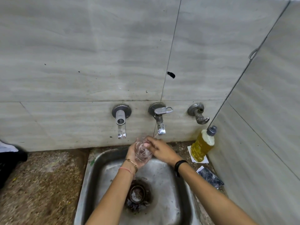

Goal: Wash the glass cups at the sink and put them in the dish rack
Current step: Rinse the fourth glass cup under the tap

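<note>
The glass cup (143, 151) is being cradled in the left hand (134, 155), whose fingers are curled round its wall from below. Its rim is being pinched by the fingertips of the right hand (160, 151). So both hands are grasping the one cup, and neither is free. The cup is being held tilted, a little above the centre of the frame, over the back part of the sink (164, 176) and not touching the basin.

In the lower centre, the drain (137, 194) is being wetted by a little foamy water. At the left edge of the frame, part of the speckled counter (42, 176) is being taken up by a dark object (9, 161); whether it is the dish rack cannot be told. At the right, a dark packet (211, 177) and, behind it, a bottle of yellow liquid (203, 143) are being kept in the corner. Farther back, a thin stream is being let out of the middle tap (160, 125) onto the cup and the fingers, while nothing is being seen to run from the left tap (121, 124).

The step in hand is being judged as the rubbing and rinsing of this cup under the water. For the next move, the cup is probably to be turned so that the inside is reached, then emptied. A firm grip is being called for, since wet glass slips easily, before it is carried to the rack.
</note>
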Tool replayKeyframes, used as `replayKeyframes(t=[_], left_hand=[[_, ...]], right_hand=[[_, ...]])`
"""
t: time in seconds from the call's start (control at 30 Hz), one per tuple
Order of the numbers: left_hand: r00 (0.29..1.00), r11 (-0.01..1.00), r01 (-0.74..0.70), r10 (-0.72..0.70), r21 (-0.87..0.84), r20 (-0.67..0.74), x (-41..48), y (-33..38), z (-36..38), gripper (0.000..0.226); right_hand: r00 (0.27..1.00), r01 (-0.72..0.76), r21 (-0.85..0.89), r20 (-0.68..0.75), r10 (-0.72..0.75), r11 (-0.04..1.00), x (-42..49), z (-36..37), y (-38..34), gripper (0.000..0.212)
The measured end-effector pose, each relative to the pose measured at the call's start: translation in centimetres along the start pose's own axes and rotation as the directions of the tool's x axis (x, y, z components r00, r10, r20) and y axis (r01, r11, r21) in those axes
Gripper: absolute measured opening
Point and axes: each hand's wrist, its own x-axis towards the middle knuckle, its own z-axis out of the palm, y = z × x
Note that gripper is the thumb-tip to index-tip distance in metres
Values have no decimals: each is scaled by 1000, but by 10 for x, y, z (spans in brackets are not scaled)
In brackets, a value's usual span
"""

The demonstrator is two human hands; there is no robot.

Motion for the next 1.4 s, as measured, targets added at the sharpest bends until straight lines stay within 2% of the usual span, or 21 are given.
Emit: replayKeyframes(t=[0.1, 0.23, 0.27, 0.33, 0.4, 0.5, 0.63, 0.73, 0.77, 0.83, 0.9, 0.97, 1.03, 1.07, 1.13, 1.17, 1.23, 1.27, 1.3, 1.33, 1.4], left_hand=[[999, 999, -32, 31, 42, 7, 2, 2, 6, 38], [972, 971, -231, 233, 62, -14, 10, -5, 11, 32], [966, 966, -256, 257, 34, -18, 11, -4, 10, 33], [975, 975, -220, 220, -7, 23, 9, 2, 13, 40], [990, 989, -142, 142, 47, 2, 6, 7, 16, 39], [985, 983, -166, 169, 80, -40, 2, 8, 22, 27], [988, 986, -141, 145, 87, -48, 5, 5, 22, 26], [976, 971, -209, 215, 116, -39, 8, 3, 22, 26], [977, 974, -210, 212, 86, -19, 5, 2, 23, 28], [989, 987, -150, 151, 54, -1, 2, 3, 22, 39], [996, 989, -85, 89, 123, -21, 2, 3, 18, 45], [992, 985, -112, 118, 131, -42, 1, 1, 16, 40], [992, 991, -124, 125, 52, -25, 0, -2, 16, 41], [993, 993, -116, 117, 22, -26, -1, -1, 15, 39], [996, 996, -82, 83, 29, -29, -2, 2, 15, 36], [996, 996, -75, 77, 51, -38, 0, 3, 14, 35], [993, 994, -107, 108, 39, -41, 0, 2, 15, 31], [992, 992, -125, 125, 14, -28, -2, 0, 16, 30], [991, 991, -130, 130, -23, -10, -2, -3, 16, 31], [992, 991, -125, 125, -38, -2, -2, -3, 15, 35], [995, 995, -96, 96, -28, 6, 0, -1, 13, 44]], right_hand=[[998, 39, -106, 49, -34, 994, -10, -4, 1, 33], [1000, 14, -144, -19, -17, 990, -9, -2, -14, 43], [997, 71, -193, -7, -73, 979, -8, -2, -14, 40], [977, 209, -343, 42, -207, 916, -10, -5, -8, 29], [962, 271, -440, 102, -252, 856, -10, -7, 8, 31], [986, 155, -330, -8, -166, 931, -16, -3, -2, 34], [971, 201, -445, -27, -237, 873, -16, -3, 3, 34], [979, -37, -167, -204, 3, 985, -14, 7, -5, 30], [979, -34, -155, -205, 2, 987, -12, 8, -8, 28], [978, 141, -370, -91, -187, 918, -12, 4, -1, 34], [956, 268, -577, 63, -285, 772, -12, -5, 12, 39], [983, 164, -467, 0, -185, 869, -16, -2, 7, 28], [994, 77, -356, -51, -101, 931, -17, 4, -5, 25], [987, 124, -419, -41, -155, 900, -16, 3, -3, 28], [952, 276, -602, 65, -299, 749, -15, -3, 8, 36], [957, 273, -628, 103, -271, 729, -15, -5, 7, 34], [991, 116, -440, -7, -133, 890, -19, 2, -1, 26], [996, 51, -332, -55, -73, 942, -18, 6, -6, 24], [995, 51, -329, -62, -75, 943, -17, 8, -9, 25], [987, 111, -427, -60, -150, 898, -15, 9, -6, 29], [963, 219, -652, 24, -270, 726, -13, 2, 10, 40]])
